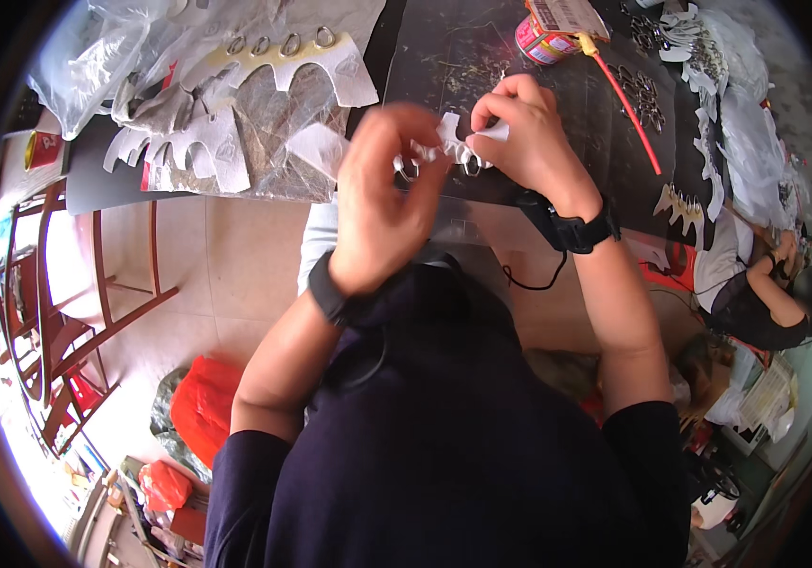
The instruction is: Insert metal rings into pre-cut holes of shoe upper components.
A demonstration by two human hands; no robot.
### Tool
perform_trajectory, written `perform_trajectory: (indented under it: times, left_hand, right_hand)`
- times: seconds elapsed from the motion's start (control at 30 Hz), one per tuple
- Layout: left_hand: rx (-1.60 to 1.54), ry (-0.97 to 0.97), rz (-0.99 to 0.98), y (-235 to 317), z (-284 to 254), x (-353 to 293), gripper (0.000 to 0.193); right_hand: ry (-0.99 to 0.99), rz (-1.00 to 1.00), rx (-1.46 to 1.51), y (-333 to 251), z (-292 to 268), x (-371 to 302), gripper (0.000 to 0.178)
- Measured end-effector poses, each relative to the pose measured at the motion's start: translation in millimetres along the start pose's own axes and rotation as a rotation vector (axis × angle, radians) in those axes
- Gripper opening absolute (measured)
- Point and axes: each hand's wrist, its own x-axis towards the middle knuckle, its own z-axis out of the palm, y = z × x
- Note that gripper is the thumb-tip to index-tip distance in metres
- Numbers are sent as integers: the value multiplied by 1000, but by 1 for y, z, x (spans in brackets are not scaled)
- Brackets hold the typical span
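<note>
Since the thin white scalloped card strip [453, 142] with metal rings looked flimsy, both the left hand [382, 204] and right hand [524, 133] pinched its edges, fingers closed on it.

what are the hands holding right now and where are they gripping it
Both hands, left hand and right hand, pinch a white scalloped card strip with metal rings, one at each end.

A white scalloped card strip [453, 142] with silvery metal rings is showing between the left hand [377, 204] and the right hand [529, 133], both wearing black wristbands above dark navy sleeves. The table [481, 57] is showing black, bearing a red and white can [540, 40] and a red stick [628, 104]. An orange-red bag [202, 402] is glowing on the pale beige floor beside a reddish-brown wooden chair [74, 312].
</note>
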Motion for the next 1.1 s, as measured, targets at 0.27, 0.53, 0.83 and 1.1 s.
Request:
perform_trajectory:
  times: [0.27,0.53,0.83,1.1]
  left_hand:
    - [-177,-632,-654,8,-35,-53,16]
    - [-302,-620,-786,1,-35,-53,28]
    - [-991,-355,-1005,7,-40,-51,25]
    - [-833,-76,-964,19,-32,-45,17]
  right_hand:
    - [-112,31,184,-20,-13,-27,8]
    - [-147,292,433,-45,-8,-49,21]
    - [-161,457,1243,-71,-7,-66,18]
    - [-145,298,1129,-80,-4,-63,23]
